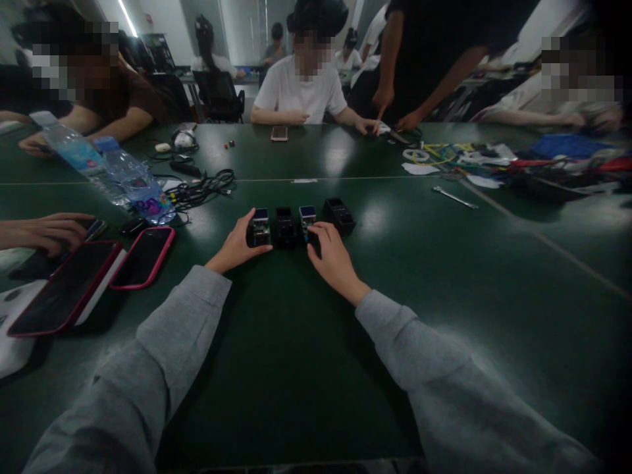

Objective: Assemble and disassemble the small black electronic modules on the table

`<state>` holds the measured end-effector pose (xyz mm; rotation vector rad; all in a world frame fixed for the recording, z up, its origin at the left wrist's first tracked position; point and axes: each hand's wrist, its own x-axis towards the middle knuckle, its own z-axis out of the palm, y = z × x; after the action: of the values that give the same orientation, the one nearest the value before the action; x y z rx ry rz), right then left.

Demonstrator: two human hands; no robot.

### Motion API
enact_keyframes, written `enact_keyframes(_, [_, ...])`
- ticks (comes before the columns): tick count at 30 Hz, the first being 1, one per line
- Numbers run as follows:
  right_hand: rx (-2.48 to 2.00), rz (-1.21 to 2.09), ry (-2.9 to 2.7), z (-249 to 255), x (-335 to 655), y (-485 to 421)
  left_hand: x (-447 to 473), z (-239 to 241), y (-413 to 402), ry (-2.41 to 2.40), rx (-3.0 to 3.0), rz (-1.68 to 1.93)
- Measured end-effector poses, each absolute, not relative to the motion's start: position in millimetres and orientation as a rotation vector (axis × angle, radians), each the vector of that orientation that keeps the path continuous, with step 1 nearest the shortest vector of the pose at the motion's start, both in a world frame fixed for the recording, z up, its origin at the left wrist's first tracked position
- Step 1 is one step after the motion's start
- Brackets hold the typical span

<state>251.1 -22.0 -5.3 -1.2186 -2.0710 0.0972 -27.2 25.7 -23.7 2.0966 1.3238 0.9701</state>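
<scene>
A row of small black electronic modules lies on the dark green table (306, 368) in front of me. My left hand (236, 246) curls around the leftmost module (260, 228), which has a small blue screen on top. A plain black module (285, 228) sits in the middle, untouched. My right hand (332, 257) rests with bent fingers on a second blue-screened module (307, 220). A further black module (338, 214) lies just right of it, free of both hands. Grey sleeves cover both my arms.
Two phones in pink cases (142, 257) lie at the left, beside another person's hand (47, 232). Two water bottles (133, 181) and tangled black cables (202, 187) sit behind them. A metal wrench (454, 197) and a pile of parts (518, 164) lie right. Several people sit opposite.
</scene>
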Motion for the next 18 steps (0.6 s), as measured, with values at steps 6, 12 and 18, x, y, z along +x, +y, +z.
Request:
enact_keyframes(6, [-1.255,0.140,-2.000,-8.0,253.6,-20.4,-27.2,-21.5,23.1,1.431,2.241,1.046])
enact_keyframes(12, [-1.300,0.336,-1.838,-12.5,259.3,-12.1,-23.8,-10.4,14.7,1.501,2.284,1.065])
enact_keyframes(18, [-1.304,0.482,-1.785,-11.8,260.0,-11.7,-23.8,-7.1,13.9,1.478,2.338,1.039])
